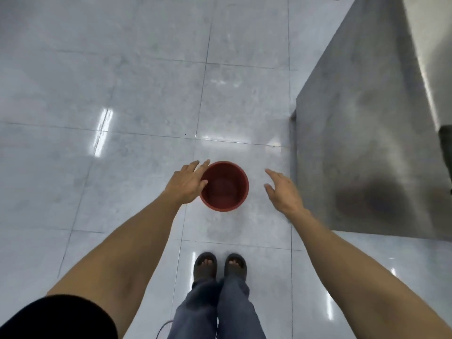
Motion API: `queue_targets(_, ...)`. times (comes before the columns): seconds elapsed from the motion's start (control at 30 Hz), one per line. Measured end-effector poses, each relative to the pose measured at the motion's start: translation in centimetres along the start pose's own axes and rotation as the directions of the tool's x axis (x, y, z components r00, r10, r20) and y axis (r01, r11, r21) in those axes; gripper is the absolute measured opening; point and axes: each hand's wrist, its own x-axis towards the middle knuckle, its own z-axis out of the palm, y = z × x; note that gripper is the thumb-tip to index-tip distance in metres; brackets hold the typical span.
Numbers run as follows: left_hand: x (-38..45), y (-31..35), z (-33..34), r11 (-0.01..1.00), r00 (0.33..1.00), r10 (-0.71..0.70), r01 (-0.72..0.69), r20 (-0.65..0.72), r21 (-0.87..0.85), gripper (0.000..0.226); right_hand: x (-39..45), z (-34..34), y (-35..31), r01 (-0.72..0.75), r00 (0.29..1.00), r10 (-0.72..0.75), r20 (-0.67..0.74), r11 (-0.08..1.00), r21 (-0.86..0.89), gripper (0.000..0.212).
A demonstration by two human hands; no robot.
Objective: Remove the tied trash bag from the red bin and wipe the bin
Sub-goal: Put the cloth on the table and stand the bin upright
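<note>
bin: the red bin (224,186) is standing upright on the tiled floor (122,94), just ahead of my view of the person's sandals (219,265). I can see straight down to its bottom, nothing in it that I can make out.

open room: loads of bare glossy tile to the left and beyond the bin. A strip of floor also shows between the bin and the metal unit.

edges: the big grey metal cabinet (362,143) walls off the right side, its near corner standing near the bin's right. Tile seams run across right behind the bin.

left hand: the left hand (187,183) is at the bin's left rim, fingers spread and fairly straight, thumb overlapping the rim. Looks like touching, not gripping, but honestly I can't tell real contact from this angle.

right hand: the right hand (281,189) is loose and spread, holding nothing, hanging between the bin and the cabinet, apart from both.

hard to see: there's a dark thing (445,148) at the right edge on top of the cabinet, cut off, can't tell what it is. A black sleeve (61,319) fills the bottom left corner. A thin cable-ish curve (162,326) shows by the trouser leg, mostly hidden.
</note>
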Motion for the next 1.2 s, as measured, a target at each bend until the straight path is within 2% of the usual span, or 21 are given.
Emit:
queue_targets(0.2, 6.0, -5.9, 12.9, 0.994, 0.992, -0.099, 0.102, 0.078, -0.037, 0.064, 8.3, 12.9, 4.9, -0.022, 0.990, 0.035, 0.133, 0.995, -0.101, 0.056)
queue_targets(0.33, 10.5, -8.2, 20.3, 0.986, 0.982, -0.157, 0.162, 0.108, -0.040, 0.067, 12.9, 19.4, 8.2, -0.039, 0.990, 0.055, 0.128, 0.991, -0.127, 0.057)
queue_targets(0.5, 14.7, -9.6, 26.0, 0.977, 0.976, -0.195, 0.202, 0.100, -0.073, 0.071, 17.0, 24.7, 10.4, 0.025, 0.994, -0.013, 0.106, 0.993, -0.114, 0.058)
queue_targets(0.67, 15.9, -9.8, 28.3, 0.977, 0.984, -0.171, 0.176, 0.046, -0.122, 0.069, 18.1, 27.1, 11.0, 0.018, 0.999, -0.014, 0.046, 0.996, -0.088, 0.060)
queue_targets(0.83, 15.8, -10.1, 28.7, 0.985, 0.989, -0.148, 0.147, 0.000, -0.095, 0.066, 17.9, 27.6, 11.2, 0.025, 1.000, -0.025, -0.017, 0.999, -0.044, 0.058)
queue_targets(1.2, 16.5, -8.2, 27.4, 0.988, 0.990, -0.135, 0.132, -0.031, -0.086, 0.071, 16.3, 27.7, 11.7, -0.068, 0.996, 0.071, -0.057, 0.996, 0.049, 0.061)
